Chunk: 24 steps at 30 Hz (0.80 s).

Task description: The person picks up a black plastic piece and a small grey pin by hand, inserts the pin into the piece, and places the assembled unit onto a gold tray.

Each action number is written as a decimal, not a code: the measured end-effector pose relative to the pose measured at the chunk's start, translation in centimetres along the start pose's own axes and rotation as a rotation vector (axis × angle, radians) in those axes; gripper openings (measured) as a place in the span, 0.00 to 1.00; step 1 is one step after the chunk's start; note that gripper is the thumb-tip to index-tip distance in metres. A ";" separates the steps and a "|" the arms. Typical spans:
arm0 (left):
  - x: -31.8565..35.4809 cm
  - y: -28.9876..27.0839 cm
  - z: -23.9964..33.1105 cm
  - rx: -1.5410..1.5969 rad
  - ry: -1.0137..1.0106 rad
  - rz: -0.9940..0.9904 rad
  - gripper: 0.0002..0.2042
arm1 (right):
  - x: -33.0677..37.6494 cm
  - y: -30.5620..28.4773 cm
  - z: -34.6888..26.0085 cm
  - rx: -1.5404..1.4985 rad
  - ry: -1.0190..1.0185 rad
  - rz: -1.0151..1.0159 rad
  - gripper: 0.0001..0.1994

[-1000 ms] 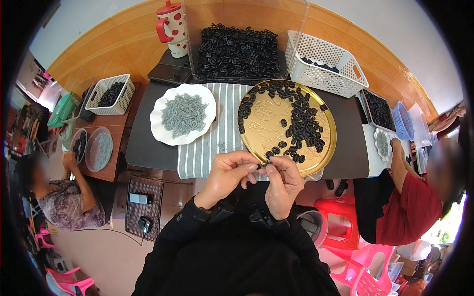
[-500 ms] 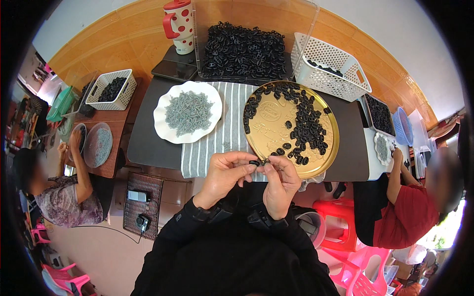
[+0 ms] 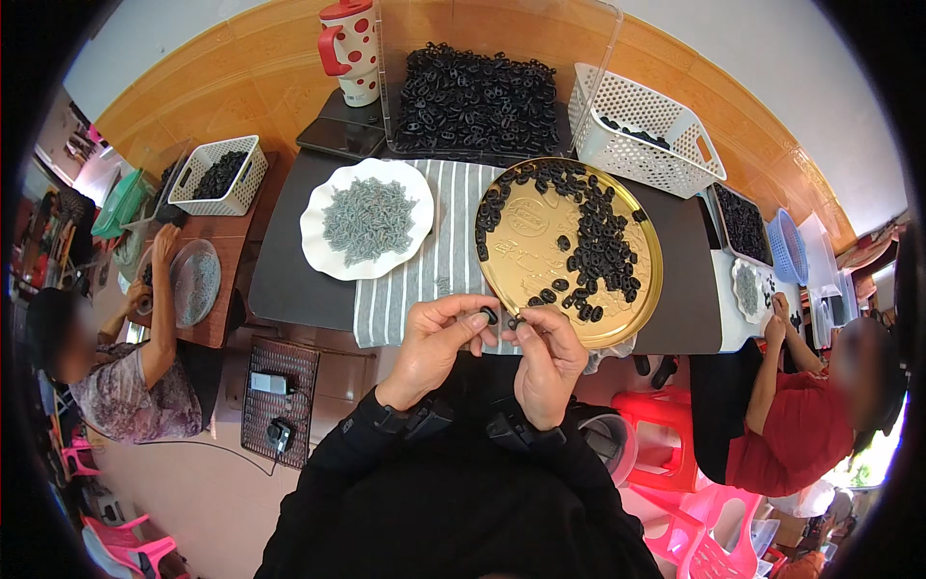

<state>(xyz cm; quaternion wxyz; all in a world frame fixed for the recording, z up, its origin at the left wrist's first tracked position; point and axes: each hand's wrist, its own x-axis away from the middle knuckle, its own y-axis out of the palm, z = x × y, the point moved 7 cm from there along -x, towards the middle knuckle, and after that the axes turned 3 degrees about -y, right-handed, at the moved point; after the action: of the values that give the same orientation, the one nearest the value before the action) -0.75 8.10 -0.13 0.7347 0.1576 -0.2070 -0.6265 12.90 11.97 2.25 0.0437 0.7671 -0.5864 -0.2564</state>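
Note:
Above the near edge of the table, my left hand [image 3: 430,349] pinches a black oval plastic piece [image 3: 490,316] between thumb and fingertips. Close beside it, my right hand [image 3: 546,369] is closed on a smaller dark piece [image 3: 515,321], too small to make out fully. A narrow gap separates the two pieces. Just beyond my right hand lies a round gold tray [image 3: 526,265] carrying many black two-holed plastic pieces [image 3: 600,241]. To the left, a white scalloped plate [image 3: 315,253] holds a heap of small grey pieces [image 3: 367,222] resembling springs.
A clear bin [image 3: 479,101] full of black parts stands at the back, between a red-dotted tumbler [image 3: 359,58] and a white basket [image 3: 644,159]. Under the plate lies a striped cloth [image 3: 453,207]. Co-workers sit left [image 3: 135,386] and right [image 3: 796,425]. A red stool [image 3: 656,425] is nearby.
My fingertips have drawn slightly apart, and the black oval piece now stands more upright in my left hand. The left co-worker's arm has reached farther out; the right one's hands have come together.

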 end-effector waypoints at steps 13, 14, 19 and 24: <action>0.0 -1.0 -0.1 0.029 0.042 0.000 0.06 | 0.2 0.2 0.1 0.154 0.083 -0.102 0.07; 0.0 -1.1 0.0 0.029 0.042 0.002 0.06 | 0.2 0.1 0.1 0.175 0.089 -0.099 0.07; 0.1 -1.2 0.0 0.004 0.029 0.005 0.07 | 0.2 0.0 0.2 0.207 0.084 -0.100 0.07; 0.1 -1.3 -0.1 -0.031 0.048 -0.001 0.07 | 0.2 0.2 0.4 0.206 0.097 -0.109 0.06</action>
<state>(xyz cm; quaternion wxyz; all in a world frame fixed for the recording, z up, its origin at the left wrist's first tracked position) -1.80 7.82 -0.81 0.7416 0.1613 -0.1793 -0.6260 12.62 11.80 1.89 -0.0210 0.8098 -0.5642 -0.1597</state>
